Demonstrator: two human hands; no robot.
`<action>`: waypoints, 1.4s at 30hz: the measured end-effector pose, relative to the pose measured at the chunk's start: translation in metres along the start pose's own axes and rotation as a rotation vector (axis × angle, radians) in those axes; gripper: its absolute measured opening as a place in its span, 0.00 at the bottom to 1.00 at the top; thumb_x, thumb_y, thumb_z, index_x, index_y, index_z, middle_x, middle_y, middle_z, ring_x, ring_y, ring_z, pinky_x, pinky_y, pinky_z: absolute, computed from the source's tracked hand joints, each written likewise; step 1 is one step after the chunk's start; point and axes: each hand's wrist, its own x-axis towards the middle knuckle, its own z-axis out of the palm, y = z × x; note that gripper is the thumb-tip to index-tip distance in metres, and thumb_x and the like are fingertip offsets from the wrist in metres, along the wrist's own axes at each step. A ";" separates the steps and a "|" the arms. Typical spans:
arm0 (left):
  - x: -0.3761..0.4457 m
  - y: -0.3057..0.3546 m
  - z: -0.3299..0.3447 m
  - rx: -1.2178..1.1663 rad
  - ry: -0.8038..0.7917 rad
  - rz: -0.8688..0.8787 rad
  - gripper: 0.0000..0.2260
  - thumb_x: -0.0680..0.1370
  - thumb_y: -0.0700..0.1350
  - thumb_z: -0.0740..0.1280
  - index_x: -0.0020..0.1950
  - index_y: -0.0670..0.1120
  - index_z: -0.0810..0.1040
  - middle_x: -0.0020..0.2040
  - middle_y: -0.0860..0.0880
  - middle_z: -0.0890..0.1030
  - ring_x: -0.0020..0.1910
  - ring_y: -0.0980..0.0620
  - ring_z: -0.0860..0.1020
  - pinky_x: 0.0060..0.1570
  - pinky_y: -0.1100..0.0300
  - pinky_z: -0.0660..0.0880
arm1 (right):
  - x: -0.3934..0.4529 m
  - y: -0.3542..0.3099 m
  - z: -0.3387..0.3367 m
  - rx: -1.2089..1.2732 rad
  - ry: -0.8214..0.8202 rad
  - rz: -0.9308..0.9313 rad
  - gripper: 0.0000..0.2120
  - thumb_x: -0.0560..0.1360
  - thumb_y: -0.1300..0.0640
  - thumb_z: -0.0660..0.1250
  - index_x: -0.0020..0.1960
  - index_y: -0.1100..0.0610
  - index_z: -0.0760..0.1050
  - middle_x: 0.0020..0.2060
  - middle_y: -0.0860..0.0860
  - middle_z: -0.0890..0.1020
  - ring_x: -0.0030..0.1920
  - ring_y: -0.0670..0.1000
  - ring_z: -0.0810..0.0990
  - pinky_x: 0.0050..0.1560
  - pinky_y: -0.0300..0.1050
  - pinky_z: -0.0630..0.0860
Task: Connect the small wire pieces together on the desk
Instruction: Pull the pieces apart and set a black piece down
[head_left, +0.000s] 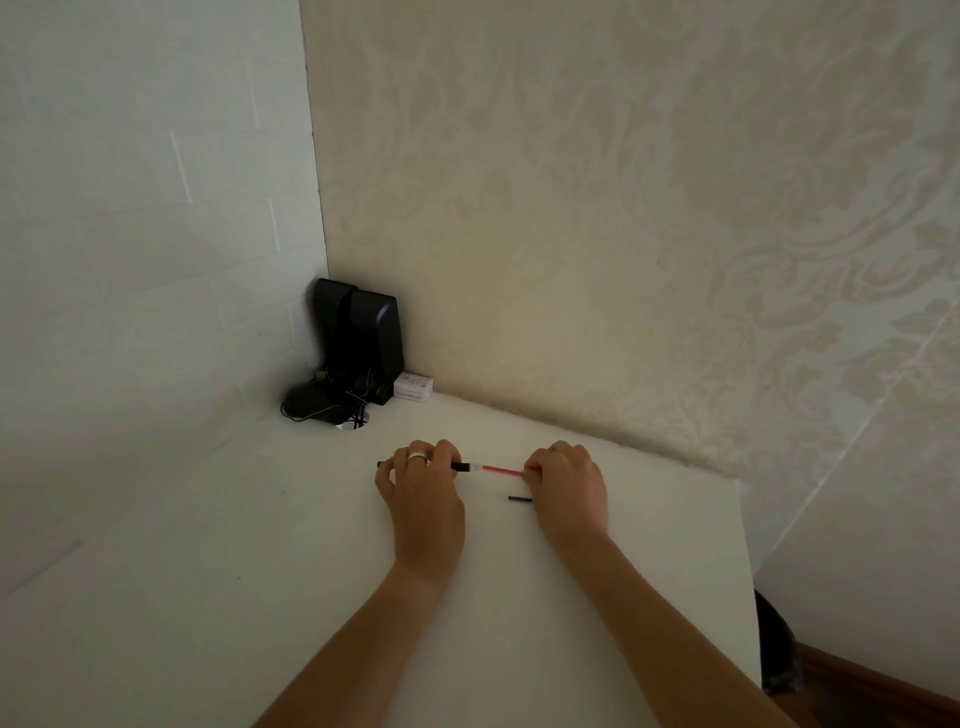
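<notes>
A black wire piece runs through my left hand, its ends sticking out on both sides of the fingers. It meets a red wire piece at a pale joint between my hands. My right hand pinches the red piece's right end. Both hands rest low over the white desk. A second short black wire piece lies loose on the desk just left of my right hand, below the red one.
Two black speakers with tangled cables stand in the far corner, a small white box beside them. Walls close the desk on the left and back. The desk's right edge drops to the floor.
</notes>
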 end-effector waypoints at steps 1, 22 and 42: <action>0.000 0.000 0.000 0.004 0.000 0.001 0.13 0.76 0.34 0.66 0.51 0.52 0.76 0.50 0.51 0.77 0.55 0.49 0.74 0.67 0.48 0.63 | 0.001 0.000 0.001 -0.018 -0.009 -0.011 0.08 0.80 0.58 0.63 0.49 0.55 0.82 0.47 0.50 0.82 0.49 0.53 0.75 0.51 0.47 0.75; 0.001 0.000 -0.003 -0.016 0.016 -0.050 0.13 0.74 0.33 0.66 0.51 0.50 0.78 0.50 0.49 0.77 0.54 0.46 0.74 0.65 0.47 0.63 | -0.040 -0.007 -0.002 0.005 0.127 0.045 0.12 0.74 0.73 0.60 0.49 0.58 0.70 0.44 0.53 0.74 0.43 0.54 0.71 0.40 0.44 0.67; 0.000 -0.001 -0.003 -0.068 0.024 -0.047 0.11 0.76 0.34 0.67 0.51 0.50 0.79 0.49 0.48 0.78 0.53 0.45 0.74 0.64 0.44 0.66 | -0.039 -0.004 0.004 -0.014 0.143 0.025 0.13 0.73 0.75 0.62 0.48 0.58 0.71 0.44 0.54 0.74 0.42 0.54 0.71 0.39 0.43 0.65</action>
